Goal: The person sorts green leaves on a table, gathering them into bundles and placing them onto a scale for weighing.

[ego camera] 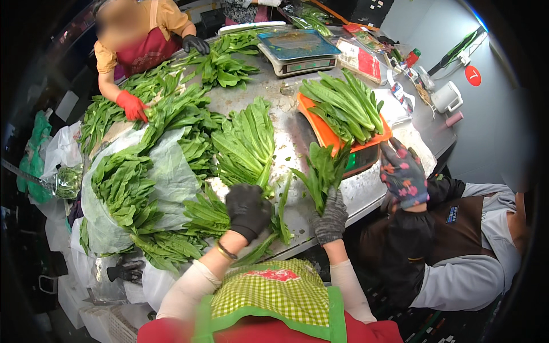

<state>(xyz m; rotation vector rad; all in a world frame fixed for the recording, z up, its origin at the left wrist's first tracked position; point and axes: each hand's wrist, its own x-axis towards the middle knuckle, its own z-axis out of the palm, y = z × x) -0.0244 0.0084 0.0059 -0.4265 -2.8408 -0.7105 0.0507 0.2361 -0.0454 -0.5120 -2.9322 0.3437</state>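
Note:
My left hand (pixel 248 212), in a black glove, is over the stem end of a large bunch of long-leaf lettuce (pixel 246 143) lying on the metal table. Its fingers are turned away from the camera, so I cannot tell if it grips anything. In a grey knit glove, my right hand (pixel 331 218) is closed around the stems of a small bunch of leafy greens (pixel 321 173), whose leaves point away from me. Between my hands lies a loose leaf (pixel 283 210). Beyond the held bunch, an orange scale tray (pixel 309 112) carries a pile of long lettuce (pixel 345 109).
At right, a co-worker's flowered glove (pixel 404 173) is beside the orange tray. Another person's red glove (pixel 132 106) touches greens at far left. A blue-topped scale (pixel 298 45) stands at the back. Plastic sheeting (pixel 171 171) lies under greens on the left.

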